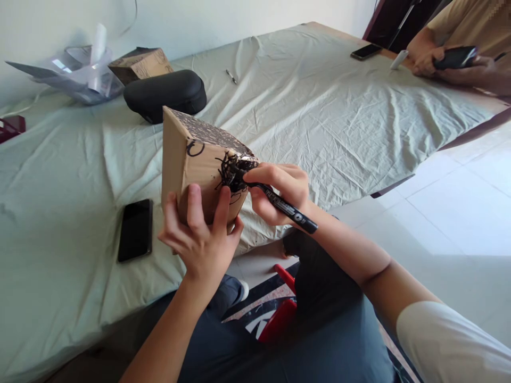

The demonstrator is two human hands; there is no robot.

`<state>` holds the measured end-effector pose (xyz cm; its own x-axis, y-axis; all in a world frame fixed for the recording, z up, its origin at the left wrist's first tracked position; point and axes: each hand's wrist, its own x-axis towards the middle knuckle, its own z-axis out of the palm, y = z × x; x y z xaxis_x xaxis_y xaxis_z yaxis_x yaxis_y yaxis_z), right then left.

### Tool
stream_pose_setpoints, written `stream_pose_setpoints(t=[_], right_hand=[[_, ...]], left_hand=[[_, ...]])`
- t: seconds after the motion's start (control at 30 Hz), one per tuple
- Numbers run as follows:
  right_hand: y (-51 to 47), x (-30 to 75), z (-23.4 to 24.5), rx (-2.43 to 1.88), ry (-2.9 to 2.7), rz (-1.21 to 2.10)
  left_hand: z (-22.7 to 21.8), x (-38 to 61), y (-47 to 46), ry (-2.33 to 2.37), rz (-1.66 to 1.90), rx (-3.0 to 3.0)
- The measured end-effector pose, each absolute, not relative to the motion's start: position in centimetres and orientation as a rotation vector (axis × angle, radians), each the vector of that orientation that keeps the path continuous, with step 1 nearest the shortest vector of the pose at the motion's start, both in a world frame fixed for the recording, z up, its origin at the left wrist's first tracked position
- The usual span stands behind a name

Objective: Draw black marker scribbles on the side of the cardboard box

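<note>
A brown cardboard box [202, 178] is held tilted at the table's near edge by my left hand [203, 234], its fingers spread over the box's near side. Dense black marks cover the box's top face, and a black scribbled patch sits by its right corner. My right hand [281, 191] grips a black marker [287, 207], with the tip at the scribbled patch. A black phone [135, 230] lies left of the box. Just behind the box is a black zip case [165, 94].
On the cloth-covered table [59, 213] stand another marked cardboard box [141, 64] and a clear plastic bag [85, 74]. A pen [231, 77] lies farther back. At the far right, another person's hands [431, 63] hold a dark object, near a second phone [365, 51].
</note>
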<state>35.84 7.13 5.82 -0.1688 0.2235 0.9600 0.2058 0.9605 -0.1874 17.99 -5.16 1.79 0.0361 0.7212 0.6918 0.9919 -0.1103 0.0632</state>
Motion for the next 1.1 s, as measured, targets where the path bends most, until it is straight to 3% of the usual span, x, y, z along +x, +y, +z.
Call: stream_pose_setpoints(t=[0.27, 0.37, 0.53, 1.1], right_hand=[[8.1, 37.4, 6.3, -0.547, -1.571, 0.209], [8.2, 36.9, 6.2, -0.382, -1.585, 0.250], [7.8, 35.5, 5.9, -0.134, -1.639, 0.139], [7.0, 36.8, 6.0, -0.402, -1.630, 0.079]], left_hand=[[2.9, 18.0, -5.4, -1.722, -0.769, -1.872], [2.9, 17.9, -5.3, -1.677, -0.745, -1.858], [2.4, 17.9, -5.2, -1.643, -0.765, -1.888], [2.1, 18.1, -5.2, -1.720, -0.746, -1.930]])
